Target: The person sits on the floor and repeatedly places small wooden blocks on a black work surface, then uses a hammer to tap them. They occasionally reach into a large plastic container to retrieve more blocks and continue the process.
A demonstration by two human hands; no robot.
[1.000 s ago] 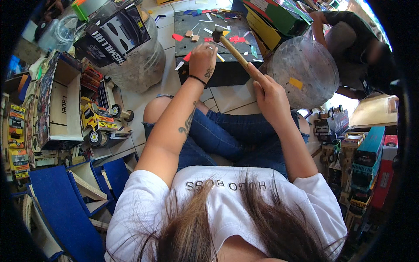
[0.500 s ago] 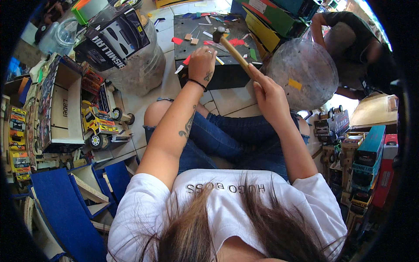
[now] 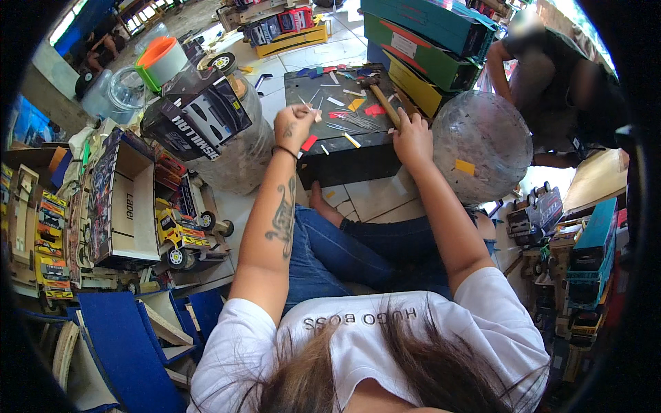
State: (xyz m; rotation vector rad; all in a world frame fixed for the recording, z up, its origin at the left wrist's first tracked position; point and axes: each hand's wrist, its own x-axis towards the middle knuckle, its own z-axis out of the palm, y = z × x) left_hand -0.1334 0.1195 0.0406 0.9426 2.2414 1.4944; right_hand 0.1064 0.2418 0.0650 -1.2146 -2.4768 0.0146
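Note:
My left hand [image 3: 292, 129] is closed in a pinch over the left side of a low black box [image 3: 351, 163] used as a worktop. Between its fingers are small pale wooden blocks with thin metal rods [image 3: 314, 100] sticking up; my fingers partly hide them. My right hand [image 3: 414, 142] is at the box's right edge, its fingers on the handle end of a hammer [image 3: 387, 103]. The hammer's dark head rests on the box top, toward the far side. Loose thin metal rods [image 3: 358, 122] and coloured scraps lie between my hands.
A large clear plastic bag [image 3: 482, 148] stands at the right, beside stacked coloured boxes [image 3: 427, 62]. Left are another full bag [image 3: 237, 162], a black carton [image 3: 200, 124] and wooden toy trucks [image 3: 177, 230]. Blue panels [image 3: 127, 344] lie near left. Another person [image 3: 551, 82] crouches at far right.
The raised hammer has come down, its head now on the box top. My left hand has lifted the small wooden blocks with rods off the box. The view has tilted upward.

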